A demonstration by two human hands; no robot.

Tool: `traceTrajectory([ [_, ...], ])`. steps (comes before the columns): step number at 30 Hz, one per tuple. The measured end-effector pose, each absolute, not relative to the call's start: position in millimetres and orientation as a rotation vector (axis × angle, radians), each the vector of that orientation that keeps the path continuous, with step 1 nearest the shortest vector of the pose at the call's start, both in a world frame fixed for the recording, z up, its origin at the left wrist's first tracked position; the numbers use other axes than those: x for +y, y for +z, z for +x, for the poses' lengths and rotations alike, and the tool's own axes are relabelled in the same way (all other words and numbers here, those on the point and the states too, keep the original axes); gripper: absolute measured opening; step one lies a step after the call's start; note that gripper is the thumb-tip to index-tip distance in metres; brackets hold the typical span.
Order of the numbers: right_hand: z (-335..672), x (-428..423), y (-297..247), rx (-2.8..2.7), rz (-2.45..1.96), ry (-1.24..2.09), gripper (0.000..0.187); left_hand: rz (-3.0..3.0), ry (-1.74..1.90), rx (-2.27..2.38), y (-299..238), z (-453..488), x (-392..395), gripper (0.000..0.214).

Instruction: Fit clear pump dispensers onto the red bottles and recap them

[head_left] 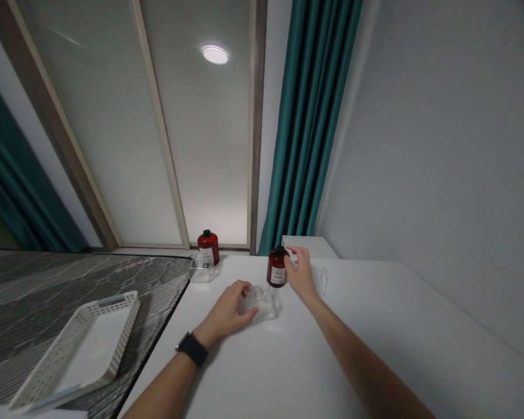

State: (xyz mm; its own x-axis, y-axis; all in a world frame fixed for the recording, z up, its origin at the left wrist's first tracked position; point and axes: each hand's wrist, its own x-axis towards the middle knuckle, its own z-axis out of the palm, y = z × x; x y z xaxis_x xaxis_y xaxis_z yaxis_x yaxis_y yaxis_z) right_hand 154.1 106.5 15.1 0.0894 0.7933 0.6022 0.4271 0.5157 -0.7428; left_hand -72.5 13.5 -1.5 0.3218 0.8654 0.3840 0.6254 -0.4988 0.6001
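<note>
In the head view, your left hand (229,308) is at the left side of a clear container (266,307) on the white worktop (253,364). Thumb and fingers stand apart, bracketing that side; you cannot tell from here whether they press on it. Your right hand (302,274) is raised at the right side of a dark red bottle (276,274) with a black cap and a pale label. Its thumb and curled fingers are apart, with nothing clamped between them, the thumb tip close against the bottle's edge; contact there is unclear. The bottle stands upright, just behind the clear container. Another clear item (322,280) lies beyond your right wrist, its shape too faint to make out.

Farther left, a second red bottle (209,241) stands upright behind another clear container (199,274), and a white basket (124,338) sits on the grey patterned surface.

You seem to be at the step of positioning the near bottle and container together. The next move calls for a steady left hand on the container and a careful right hand, so the bottle isn't tipped.
</note>
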Motion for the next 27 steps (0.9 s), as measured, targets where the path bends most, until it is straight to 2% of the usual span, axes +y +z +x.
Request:
traceTrajectory([
  [9,149,143,-2,-1.577,-1.029,0.667,0.029,2.345,0.989,1.427,-6,-84,22,0.044],
  [18,164,82,-3,-1.554,-0.901,0.773,0.025,2.191,1.037,1.393,-13,-79,24,0.047],
  [27,184,22,-8,-1.545,-0.813,0.884,0.037,2.131,1.054,1.403,-15,-76,23,0.05],
])
